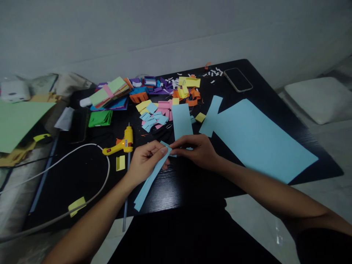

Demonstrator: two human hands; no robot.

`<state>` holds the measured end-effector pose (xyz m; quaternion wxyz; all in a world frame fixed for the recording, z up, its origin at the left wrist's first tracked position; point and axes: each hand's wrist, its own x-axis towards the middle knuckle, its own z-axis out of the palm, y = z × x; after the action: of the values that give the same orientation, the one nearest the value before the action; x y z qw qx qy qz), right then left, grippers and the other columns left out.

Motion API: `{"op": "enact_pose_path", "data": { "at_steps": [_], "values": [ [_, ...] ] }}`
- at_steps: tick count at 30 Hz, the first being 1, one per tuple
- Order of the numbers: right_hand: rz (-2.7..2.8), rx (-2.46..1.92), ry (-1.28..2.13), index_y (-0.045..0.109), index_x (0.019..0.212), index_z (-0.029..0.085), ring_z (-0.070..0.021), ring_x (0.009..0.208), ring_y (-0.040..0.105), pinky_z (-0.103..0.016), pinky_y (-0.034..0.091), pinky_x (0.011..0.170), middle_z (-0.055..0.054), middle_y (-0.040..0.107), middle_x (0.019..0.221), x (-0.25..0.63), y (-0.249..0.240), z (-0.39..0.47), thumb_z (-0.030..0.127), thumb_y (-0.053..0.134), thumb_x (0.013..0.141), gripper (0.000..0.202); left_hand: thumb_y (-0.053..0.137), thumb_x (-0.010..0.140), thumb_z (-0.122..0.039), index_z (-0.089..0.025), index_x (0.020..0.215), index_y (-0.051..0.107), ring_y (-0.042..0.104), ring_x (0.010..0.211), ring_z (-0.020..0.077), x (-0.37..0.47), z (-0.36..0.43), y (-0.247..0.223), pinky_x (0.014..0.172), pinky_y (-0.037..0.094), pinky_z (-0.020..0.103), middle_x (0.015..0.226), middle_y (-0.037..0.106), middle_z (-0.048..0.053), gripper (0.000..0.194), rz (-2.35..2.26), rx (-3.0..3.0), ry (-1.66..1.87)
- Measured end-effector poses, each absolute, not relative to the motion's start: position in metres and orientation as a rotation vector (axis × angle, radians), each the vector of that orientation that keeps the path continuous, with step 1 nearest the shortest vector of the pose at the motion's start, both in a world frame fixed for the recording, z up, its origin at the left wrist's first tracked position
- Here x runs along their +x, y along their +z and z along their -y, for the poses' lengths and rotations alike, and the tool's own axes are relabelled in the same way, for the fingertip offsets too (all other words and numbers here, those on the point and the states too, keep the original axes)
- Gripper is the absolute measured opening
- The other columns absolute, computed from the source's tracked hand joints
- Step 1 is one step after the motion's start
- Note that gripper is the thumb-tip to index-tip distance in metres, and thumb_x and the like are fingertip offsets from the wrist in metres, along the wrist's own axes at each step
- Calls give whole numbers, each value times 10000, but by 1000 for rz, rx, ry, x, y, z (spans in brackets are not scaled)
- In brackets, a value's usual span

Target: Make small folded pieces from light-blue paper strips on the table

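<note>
My left hand (150, 159) is closed on a long folded strip of light blue paper (152, 178), its thumb pressed on the upper end. The strip's lower end slants down toward the table's front edge. My right hand (196, 151) pinches the same strip's upper end between thumb and fingertips. Just beyond the hands lies a light blue paper rectangle (182, 119), and dark-handled scissors (162, 131) rest partly hidden beside it. Left of my left hand, a yellow glue gun (121, 142) lies with a small orange light showing.
A large light blue sheet (264, 135) covers the table's right side, with a phone (238, 79) behind it. Coloured paper pieces (158, 119) and stacked paper (111, 92) fill the back. A white cable (107, 179) loops across the left; a green sheet (22, 119) lies beyond.
</note>
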<state>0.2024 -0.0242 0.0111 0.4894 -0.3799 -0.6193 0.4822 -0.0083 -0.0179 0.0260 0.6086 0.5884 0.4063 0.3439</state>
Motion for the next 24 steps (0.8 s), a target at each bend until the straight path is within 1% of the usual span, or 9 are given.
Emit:
{"op": "enact_pose_path", "data": {
  "at_steps": [7,9,13,16,20,24],
  "values": [
    [1539,-911,1100,835,937,240,-156,737,758,-279,608,689,-16,819,864,203,7,24,292,844,847,104,715,934,-327,-158,849,709,669,554,114,-6,16,25,558,546,215,671,733,16,189,-941,1379,847],
    [1571,-895,1056,833,941,237,-159,751,764,-277,608,693,-19,821,868,204,5,24,286,839,854,99,736,913,-320,-160,827,719,643,558,109,-6,15,25,551,512,208,651,718,12,182,-959,1415,866],
    [1602,-836,987,829,957,231,-150,763,767,-259,609,699,-18,823,883,203,2,23,255,837,859,102,762,875,-307,-166,785,737,557,519,88,-5,14,25,492,406,189,619,685,3,170,-997,1426,886],
    [1595,-826,979,827,962,224,-148,764,772,-251,616,703,-20,823,886,203,0,23,240,832,864,100,767,864,-297,-169,771,740,535,513,85,-4,14,24,493,390,191,605,669,-4,160,-992,1395,892],
    [1578,-780,1002,823,977,222,-128,703,759,-235,616,672,-9,811,843,203,-2,24,228,823,874,104,776,849,-282,-173,755,740,504,499,80,-2,15,24,478,356,191,588,658,-10,149,-983,1364,895],
    [1568,-782,1017,819,977,220,-115,682,745,-230,608,668,-4,804,830,203,-2,24,218,818,876,102,784,846,-302,-174,754,742,493,487,81,-2,14,23,468,346,196,576,652,-10,163,-998,1347,883]
  ]
}}
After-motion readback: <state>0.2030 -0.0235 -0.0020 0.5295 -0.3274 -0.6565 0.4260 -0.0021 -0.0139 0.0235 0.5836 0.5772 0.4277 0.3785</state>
